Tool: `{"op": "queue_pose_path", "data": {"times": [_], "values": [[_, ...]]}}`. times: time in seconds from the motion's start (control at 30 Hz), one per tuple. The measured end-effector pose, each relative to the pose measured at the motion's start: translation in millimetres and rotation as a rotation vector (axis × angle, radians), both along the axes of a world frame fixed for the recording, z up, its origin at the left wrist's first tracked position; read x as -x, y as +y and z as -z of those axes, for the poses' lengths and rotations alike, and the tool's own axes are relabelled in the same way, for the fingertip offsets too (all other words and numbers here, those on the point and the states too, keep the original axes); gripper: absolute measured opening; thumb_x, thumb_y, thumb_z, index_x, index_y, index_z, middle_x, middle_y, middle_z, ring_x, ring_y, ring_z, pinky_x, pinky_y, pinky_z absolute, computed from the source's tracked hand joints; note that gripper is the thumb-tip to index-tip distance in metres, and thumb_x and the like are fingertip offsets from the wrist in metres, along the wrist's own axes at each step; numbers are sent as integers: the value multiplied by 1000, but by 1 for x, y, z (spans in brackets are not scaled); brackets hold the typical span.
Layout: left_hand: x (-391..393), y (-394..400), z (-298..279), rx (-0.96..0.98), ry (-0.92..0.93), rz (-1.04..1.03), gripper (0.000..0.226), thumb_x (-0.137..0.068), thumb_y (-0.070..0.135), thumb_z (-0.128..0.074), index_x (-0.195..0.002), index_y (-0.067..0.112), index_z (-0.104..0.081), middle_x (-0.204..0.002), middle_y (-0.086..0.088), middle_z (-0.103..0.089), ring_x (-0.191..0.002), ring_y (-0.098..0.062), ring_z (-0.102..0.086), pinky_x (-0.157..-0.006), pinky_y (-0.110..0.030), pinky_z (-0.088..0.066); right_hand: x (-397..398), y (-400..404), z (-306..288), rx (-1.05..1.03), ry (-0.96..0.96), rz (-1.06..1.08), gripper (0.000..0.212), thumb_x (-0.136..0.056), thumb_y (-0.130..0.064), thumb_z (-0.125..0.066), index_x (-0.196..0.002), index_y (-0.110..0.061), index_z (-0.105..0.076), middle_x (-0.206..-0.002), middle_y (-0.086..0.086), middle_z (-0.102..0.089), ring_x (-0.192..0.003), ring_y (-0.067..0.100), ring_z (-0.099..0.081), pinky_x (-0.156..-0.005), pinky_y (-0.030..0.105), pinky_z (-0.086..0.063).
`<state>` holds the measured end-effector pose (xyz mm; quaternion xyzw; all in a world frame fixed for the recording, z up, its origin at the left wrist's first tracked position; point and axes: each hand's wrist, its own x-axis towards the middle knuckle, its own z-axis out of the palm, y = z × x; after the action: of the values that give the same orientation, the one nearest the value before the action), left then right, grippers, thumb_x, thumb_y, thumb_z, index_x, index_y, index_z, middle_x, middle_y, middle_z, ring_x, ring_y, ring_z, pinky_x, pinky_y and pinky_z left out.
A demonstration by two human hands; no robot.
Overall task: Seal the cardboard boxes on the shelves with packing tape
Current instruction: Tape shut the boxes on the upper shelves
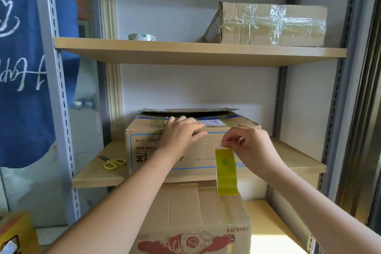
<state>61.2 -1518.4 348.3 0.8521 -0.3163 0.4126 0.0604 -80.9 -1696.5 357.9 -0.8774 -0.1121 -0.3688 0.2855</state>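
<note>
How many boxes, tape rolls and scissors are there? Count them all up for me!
Cardboard boxes: 3, the taped box on the top shelf, the box on the middle shelf and the box below
Tape rolls: 2, the clear roll and the yellow roll
Scissors: 1, the yellow-handled scissors
Total: 6

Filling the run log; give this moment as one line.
left hand: flat on middle-shelf box | right hand: pinches tape roll, hanging | scissors: left of box | seal: not done
</note>
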Motion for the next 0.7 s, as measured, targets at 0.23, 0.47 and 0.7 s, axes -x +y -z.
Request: {"op": "queue_pose_path", "data": {"times": [0.23,0.47,0.7], "values": [[-1,5,22,10,-256,-4,49,-83,59,-62,-122,29,-67,-112,15,-70,-98,-12,-65,-81,-32,-42,-3,5,-4,4,-36,-11,32,-80,-8,-77,-68,-35,-66,-72,-13,-65,-70,4,-57,-61,7,-40],[9,-1,18,-20,-152,-37,47,-84,58,-63,-120,27,-66,-114,13,-70,-104,-15,-59,-85,-35,-38,4,7,-14,56,2,-39,17,-81,-11,-76,-73,-26,-72,-71,-13,-64,-72,3,-55,-63,10,-40],[-32,34,-53,10,553,6,48,-104,47,-34,-85,11,-60,-86,-10,-61,-81,-29,-58,-70,-33,-40,-8,6,-24,157,153,-73,10,-85,-24,-75,-77,-31,-73,-82,-18,-69,-86,-6,-57,-74,1,-35]]}}
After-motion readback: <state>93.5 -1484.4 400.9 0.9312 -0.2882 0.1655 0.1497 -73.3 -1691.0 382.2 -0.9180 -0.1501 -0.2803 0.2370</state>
